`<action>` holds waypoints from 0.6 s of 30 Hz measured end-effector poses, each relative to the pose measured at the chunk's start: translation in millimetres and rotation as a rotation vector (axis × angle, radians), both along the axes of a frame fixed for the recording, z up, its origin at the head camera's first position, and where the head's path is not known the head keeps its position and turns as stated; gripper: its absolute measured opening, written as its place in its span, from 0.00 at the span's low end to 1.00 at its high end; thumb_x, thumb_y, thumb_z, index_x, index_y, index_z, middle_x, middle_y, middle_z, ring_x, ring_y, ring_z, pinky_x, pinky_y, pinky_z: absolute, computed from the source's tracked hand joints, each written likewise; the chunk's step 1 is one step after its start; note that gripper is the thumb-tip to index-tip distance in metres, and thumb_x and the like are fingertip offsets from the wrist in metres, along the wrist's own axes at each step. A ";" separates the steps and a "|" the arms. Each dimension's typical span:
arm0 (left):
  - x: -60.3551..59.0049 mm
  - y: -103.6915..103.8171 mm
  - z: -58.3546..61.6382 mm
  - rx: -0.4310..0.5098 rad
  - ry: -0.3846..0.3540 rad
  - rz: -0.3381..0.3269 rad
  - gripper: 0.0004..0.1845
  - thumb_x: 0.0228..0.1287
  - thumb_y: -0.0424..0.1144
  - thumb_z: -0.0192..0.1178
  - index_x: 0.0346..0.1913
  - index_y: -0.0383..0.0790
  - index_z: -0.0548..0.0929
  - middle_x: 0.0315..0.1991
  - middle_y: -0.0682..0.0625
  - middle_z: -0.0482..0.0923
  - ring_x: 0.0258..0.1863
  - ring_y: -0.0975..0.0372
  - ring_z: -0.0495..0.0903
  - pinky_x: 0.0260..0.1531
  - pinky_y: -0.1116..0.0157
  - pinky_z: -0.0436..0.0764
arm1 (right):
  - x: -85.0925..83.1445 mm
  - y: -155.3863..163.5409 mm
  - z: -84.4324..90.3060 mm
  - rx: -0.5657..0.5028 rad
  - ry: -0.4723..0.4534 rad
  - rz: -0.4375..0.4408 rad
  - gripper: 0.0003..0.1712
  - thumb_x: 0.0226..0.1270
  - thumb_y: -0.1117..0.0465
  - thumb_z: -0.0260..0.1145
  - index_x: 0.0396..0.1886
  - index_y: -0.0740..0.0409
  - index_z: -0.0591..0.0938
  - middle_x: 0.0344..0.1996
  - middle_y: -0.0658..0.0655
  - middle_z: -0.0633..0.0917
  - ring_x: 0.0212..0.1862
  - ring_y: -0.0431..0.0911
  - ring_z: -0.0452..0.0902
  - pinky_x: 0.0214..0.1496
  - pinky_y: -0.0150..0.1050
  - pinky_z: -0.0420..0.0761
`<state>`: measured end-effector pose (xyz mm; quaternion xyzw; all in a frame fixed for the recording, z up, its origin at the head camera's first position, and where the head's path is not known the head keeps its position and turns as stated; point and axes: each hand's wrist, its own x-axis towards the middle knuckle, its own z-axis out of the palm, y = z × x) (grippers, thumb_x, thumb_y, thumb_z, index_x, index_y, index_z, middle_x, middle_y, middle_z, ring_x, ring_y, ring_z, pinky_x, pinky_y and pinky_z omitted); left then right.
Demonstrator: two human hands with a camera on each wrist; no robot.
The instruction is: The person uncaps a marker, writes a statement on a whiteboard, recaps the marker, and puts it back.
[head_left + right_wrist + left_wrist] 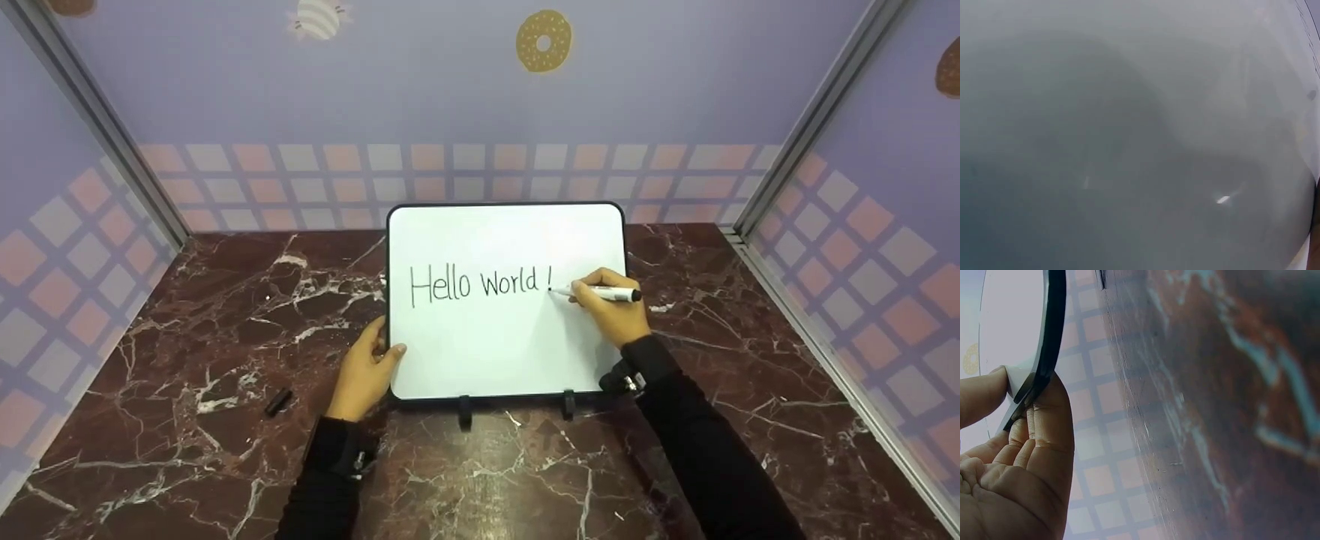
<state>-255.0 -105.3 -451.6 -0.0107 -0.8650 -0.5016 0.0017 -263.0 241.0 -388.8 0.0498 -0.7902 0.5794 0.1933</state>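
A whiteboard (480, 352) with a black frame stands tilted back on two small black supports (465, 412). "Hello world!" is written across it in black. My left hand (366, 371) grips its lower left edge, thumb on the white face and fingers behind; the left wrist view shows this hand (1022, 461) close up at the frame (1053, 326). My right hand (611, 304) pinches a white marker (611, 293) with a black end, its tip at the dot of the exclamation mark. The shaded board surface (1129, 140) fills the right wrist view, where the marker is hidden.
A small black marker cap (278, 403) lies on the dark red marbled table (187, 450), left of the left hand. Behind the board rises a purple wall (435, 97) with a checked lower band. More panels close off the left and right sides.
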 end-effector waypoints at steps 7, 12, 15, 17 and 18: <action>-0.7 0.3 1.3 0.010 -0.014 0.001 0.34 0.71 0.38 0.56 0.75 0.34 0.58 0.54 0.34 0.76 0.49 0.46 0.83 0.48 0.52 0.84 | -1.6 -1.1 -1.3 0.002 -0.005 -0.011 0.06 0.62 0.72 0.65 0.27 0.72 0.82 0.24 0.63 0.87 0.24 0.36 0.79 0.28 0.26 0.76; 0.1 0.0 2.0 0.016 0.002 -0.004 0.33 0.71 0.38 0.57 0.75 0.34 0.58 0.54 0.33 0.77 0.49 0.45 0.83 0.49 0.51 0.83 | -1.2 -1.0 -0.5 0.027 0.019 -0.007 0.06 0.62 0.71 0.66 0.27 0.72 0.82 0.23 0.61 0.87 0.24 0.35 0.78 0.27 0.26 0.74; 0.7 -0.2 1.7 0.015 0.010 -0.003 0.33 0.71 0.38 0.57 0.74 0.34 0.59 0.53 0.34 0.78 0.48 0.46 0.83 0.48 0.51 0.83 | -1.0 -0.7 -0.7 0.038 0.032 -0.004 0.06 0.62 0.71 0.66 0.27 0.72 0.82 0.22 0.55 0.87 0.24 0.34 0.77 0.28 0.26 0.74; 0.7 -0.2 1.6 0.020 0.012 -0.003 0.33 0.71 0.38 0.57 0.74 0.35 0.60 0.53 0.34 0.78 0.47 0.46 0.84 0.47 0.52 0.84 | -1.2 -0.6 -0.9 0.038 0.033 -0.005 0.06 0.62 0.71 0.66 0.26 0.72 0.82 0.21 0.51 0.86 0.24 0.34 0.77 0.28 0.26 0.74; 0.9 -0.3 1.6 0.020 0.011 -0.002 0.33 0.70 0.38 0.57 0.74 0.35 0.60 0.53 0.34 0.78 0.47 0.46 0.84 0.47 0.52 0.84 | -1.2 -0.7 -0.8 0.036 0.031 -0.005 0.06 0.62 0.71 0.66 0.26 0.72 0.82 0.21 0.50 0.86 0.24 0.34 0.77 0.28 0.26 0.74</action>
